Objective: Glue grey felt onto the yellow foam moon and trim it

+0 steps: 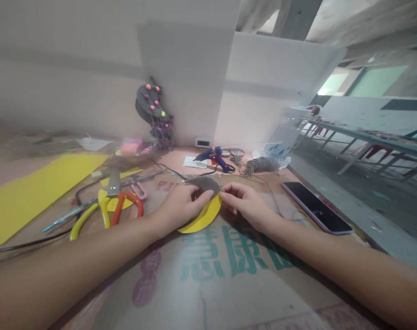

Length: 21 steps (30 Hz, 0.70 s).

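A round yellow disc (204, 218) lies on the cardboard-covered table (236, 284), with a grey curved piece (204, 184) on its far edge. My left hand (181, 207) rests on the disc, thumb and fingers closed on the grey piece. My right hand (246, 204) pinches the disc's right rim where the grey piece ends.
Left of my hands lie scissors with yellow and red handles (114, 206), a pen (69, 215) and a yellow sheet (33, 190). A blue glue gun (215, 158) and coiled grey cord (260, 164) sit behind. A phone (315, 206) lies at the right. A dark decorated craft piece (153, 107) stands in the corner.
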Tool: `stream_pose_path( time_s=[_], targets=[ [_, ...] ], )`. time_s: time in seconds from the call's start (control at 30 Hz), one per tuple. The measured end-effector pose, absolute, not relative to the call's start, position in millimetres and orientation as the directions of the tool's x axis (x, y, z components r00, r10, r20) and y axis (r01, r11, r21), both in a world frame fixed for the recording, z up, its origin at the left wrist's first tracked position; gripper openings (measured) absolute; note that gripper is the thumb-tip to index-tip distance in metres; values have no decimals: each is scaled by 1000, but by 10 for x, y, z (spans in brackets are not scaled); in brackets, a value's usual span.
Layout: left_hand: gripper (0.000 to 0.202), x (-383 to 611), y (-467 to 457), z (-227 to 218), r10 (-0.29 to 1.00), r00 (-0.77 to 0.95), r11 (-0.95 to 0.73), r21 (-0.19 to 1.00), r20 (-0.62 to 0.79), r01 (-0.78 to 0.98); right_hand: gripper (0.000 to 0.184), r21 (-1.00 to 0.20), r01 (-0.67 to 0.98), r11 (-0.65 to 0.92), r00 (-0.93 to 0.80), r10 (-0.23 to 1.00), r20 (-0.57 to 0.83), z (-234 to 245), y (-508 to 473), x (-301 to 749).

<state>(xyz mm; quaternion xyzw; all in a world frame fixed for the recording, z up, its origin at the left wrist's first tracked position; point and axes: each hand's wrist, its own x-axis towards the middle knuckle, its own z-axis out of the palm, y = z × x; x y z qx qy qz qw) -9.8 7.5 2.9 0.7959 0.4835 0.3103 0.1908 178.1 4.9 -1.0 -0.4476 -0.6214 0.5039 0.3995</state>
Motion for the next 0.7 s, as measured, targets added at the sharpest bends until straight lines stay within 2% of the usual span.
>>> stream_pose_path(
  time_s=[0.17, 0.33, 0.57, 0.7],
  targets=[
    [41, -109, 53, 6, 839, 404, -544, 570, 364, 615, 29, -991, 127, 51, -287, 958, 13, -12, 31, 1773],
    [39, -102, 45, -2, 833, 399, -554, 573, 384, 605, 28, -988, 137, 68, -289, 957, 26, -15, 31, 1773],
    [47, -85, 80, 27, 923, 266, -385, 682, 278, 621, 29, -987, 120, 109, -334, 941, 64, -45, 82, 1793],
    [48, -91, 116, 24, 951, 224, -305, 774, 214, 555, 28, -979, 163, 121, -358, 932, 56, -61, 95, 1791]
  ],
)
